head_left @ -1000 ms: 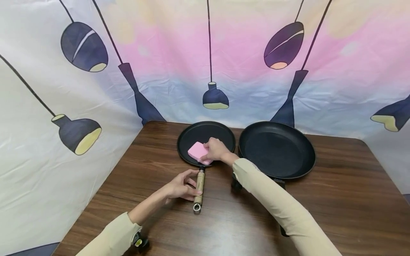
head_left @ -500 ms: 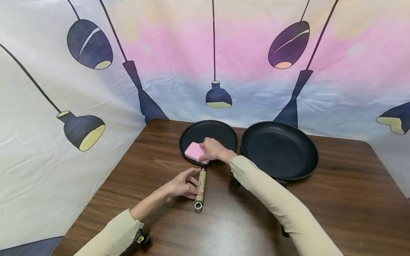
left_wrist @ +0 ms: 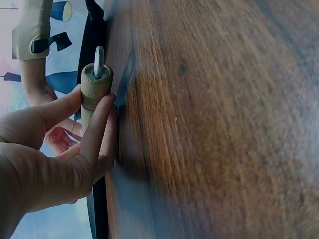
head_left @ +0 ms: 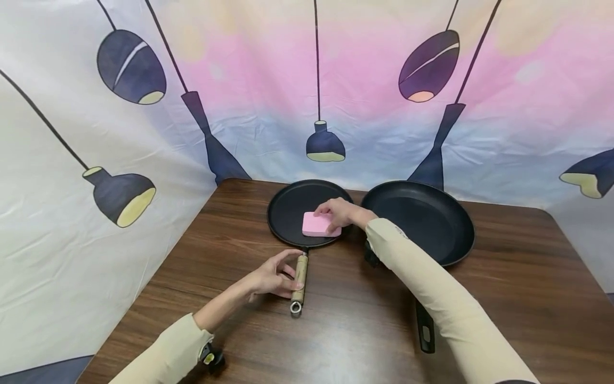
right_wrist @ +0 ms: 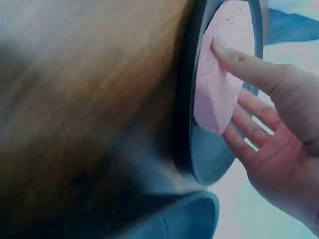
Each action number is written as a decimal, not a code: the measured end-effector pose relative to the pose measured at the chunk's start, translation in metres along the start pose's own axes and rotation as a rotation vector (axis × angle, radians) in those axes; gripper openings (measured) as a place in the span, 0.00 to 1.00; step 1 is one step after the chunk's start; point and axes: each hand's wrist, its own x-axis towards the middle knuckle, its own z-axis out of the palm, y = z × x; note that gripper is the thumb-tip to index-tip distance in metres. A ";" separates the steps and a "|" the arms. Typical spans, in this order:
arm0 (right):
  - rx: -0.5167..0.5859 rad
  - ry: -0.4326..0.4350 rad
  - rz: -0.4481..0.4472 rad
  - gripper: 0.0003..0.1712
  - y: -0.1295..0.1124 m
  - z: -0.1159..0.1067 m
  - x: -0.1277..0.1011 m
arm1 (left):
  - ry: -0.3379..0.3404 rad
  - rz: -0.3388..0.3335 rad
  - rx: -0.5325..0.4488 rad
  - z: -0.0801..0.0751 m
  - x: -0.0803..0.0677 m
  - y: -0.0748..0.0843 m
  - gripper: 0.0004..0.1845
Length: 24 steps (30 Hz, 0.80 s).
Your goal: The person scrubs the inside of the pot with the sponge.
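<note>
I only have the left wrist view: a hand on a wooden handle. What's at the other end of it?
Observer: A small flat black pan on the table. The left hand holds its wooden handle with thumb and fingers curled round it.
Operator: What's the other hand doing?
Observer: The right hand presses a pink sponge flat onto that pan's surface; the right wrist view shows fingers on top and along its edge.
Operator: Anything else nearby?
Observer: A bigger black pan sits just right of the small one, holding nothing, its dark handle pointing toward the person under the right sleeve.
</note>
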 end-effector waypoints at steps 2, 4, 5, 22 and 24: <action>-0.004 -0.001 0.038 0.34 0.004 -0.005 0.000 | -0.002 0.001 -0.003 0.000 0.001 0.001 0.43; -0.022 -0.005 0.074 0.34 0.008 -0.010 0.001 | -0.010 0.008 -0.001 0.000 0.002 0.002 0.43; -0.033 -0.005 0.093 0.35 0.009 -0.013 0.002 | -0.011 0.008 -0.002 0.000 0.002 0.002 0.43; -0.136 0.405 0.255 0.16 0.020 0.010 0.054 | -0.044 0.012 0.000 -0.002 0.002 -0.002 0.45; -0.118 0.434 0.259 0.15 0.016 0.010 0.059 | -0.038 0.015 0.007 -0.005 0.001 -0.002 0.45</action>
